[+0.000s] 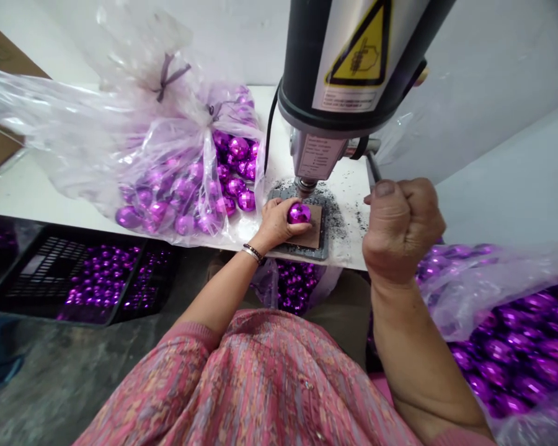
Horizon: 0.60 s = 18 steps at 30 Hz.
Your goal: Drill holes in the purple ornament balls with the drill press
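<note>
A shiny purple faceted ball (299,214) sits under the spindle of a bench press machine (318,155), with my left hand (278,222) closed around its side. Beneath it lies a brown board (310,234) on the machine's grey base plate (324,244). My right hand (402,226) is wrapped round the machine's metal lever (373,166), its thumb on top. The spindle tip (305,187) is right above the ball; whether the two touch I cannot tell.
Tied clear plastic bags (167,142) of purple balls lie on the white table (74,195) at left. Dark crumbs (337,223) surround the base. A black crate (51,272) holds purple balls below left; an open bag (516,347) of them stands at right, another bag (300,285) under the table edge.
</note>
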Tool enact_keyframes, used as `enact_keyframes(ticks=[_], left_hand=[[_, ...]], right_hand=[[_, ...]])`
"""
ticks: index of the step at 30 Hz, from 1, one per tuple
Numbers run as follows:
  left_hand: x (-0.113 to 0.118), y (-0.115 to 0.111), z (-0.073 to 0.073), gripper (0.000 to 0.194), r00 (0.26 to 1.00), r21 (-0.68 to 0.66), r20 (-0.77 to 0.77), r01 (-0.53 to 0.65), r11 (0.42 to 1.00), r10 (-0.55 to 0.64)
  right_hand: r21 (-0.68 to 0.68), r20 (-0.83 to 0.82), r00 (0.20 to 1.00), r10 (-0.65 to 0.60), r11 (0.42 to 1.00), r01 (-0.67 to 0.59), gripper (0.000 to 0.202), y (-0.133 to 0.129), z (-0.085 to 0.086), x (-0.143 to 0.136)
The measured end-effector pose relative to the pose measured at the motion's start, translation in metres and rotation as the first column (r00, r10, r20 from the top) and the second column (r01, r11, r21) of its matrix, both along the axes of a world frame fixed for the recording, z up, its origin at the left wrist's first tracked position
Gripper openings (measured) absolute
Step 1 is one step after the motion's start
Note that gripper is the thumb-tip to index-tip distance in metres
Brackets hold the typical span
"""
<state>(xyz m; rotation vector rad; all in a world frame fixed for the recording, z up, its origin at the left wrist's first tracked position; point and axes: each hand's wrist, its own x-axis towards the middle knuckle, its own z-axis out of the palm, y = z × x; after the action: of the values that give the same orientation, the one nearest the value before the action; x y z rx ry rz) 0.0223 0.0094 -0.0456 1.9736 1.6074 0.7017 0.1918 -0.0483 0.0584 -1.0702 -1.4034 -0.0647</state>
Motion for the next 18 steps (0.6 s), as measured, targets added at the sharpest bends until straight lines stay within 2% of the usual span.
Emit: enact_keyframes(ticks=[2, 5, 6, 8, 10, 14, 18], left_hand=[[0.001, 0.001, -0.001, 0.061, 1.000, 0.013, 0.000, -0.002, 1.000, 0.002], [0.001, 0.003, -0.002, 0.065, 1.000, 0.027, -0.007, -0.014, 1.000, 0.015], [0.000, 0.003, -0.003, 0.065, 1.000, 0.033, -0.001, -0.013, 0.999, 0.013], [-0.002, 0.000, -0.004, 0.063, 0.999, 0.058, 0.046, 0.009, 0.998, -0.012], [-0.007, -0.008, -0.005, 0.062, 0.988, 0.094, 0.138, 0.058, 0.994, -0.071], [-0.025, -0.042, -0.005, 0.067, 0.930, 0.130, 0.335, 0.110, 0.985, -0.149], [-0.049, -0.083, -0.003, 0.073, 0.856, -0.015, 0.515, 0.058, 0.998, -0.042]], right_hand=[[-0.044, -0.045, 0.999, 0.030, 0.999, -0.032, 0.044, 0.001, 0.013, 0.000], [-0.126, -0.103, 0.992, 0.071, 0.988, -0.084, 0.037, 0.011, 0.045, 0.005], [-0.194, -0.152, 0.983, 0.103, 0.972, -0.132, 0.036, 0.017, 0.057, 0.007], [-0.227, -0.181, 0.975, 0.133, 0.959, -0.172, 0.035, 0.031, 0.077, 0.012], [-0.266, -0.224, 0.965, 0.137, 0.944, -0.195, 0.036, 0.042, 0.090, 0.016], [-0.269, -0.309, 0.944, 0.113, 0.942, -0.201, 0.035, 0.049, 0.095, 0.014], [-0.254, -0.377, 0.923, 0.073, 0.950, -0.179, 0.033, 0.048, 0.090, 0.011]])
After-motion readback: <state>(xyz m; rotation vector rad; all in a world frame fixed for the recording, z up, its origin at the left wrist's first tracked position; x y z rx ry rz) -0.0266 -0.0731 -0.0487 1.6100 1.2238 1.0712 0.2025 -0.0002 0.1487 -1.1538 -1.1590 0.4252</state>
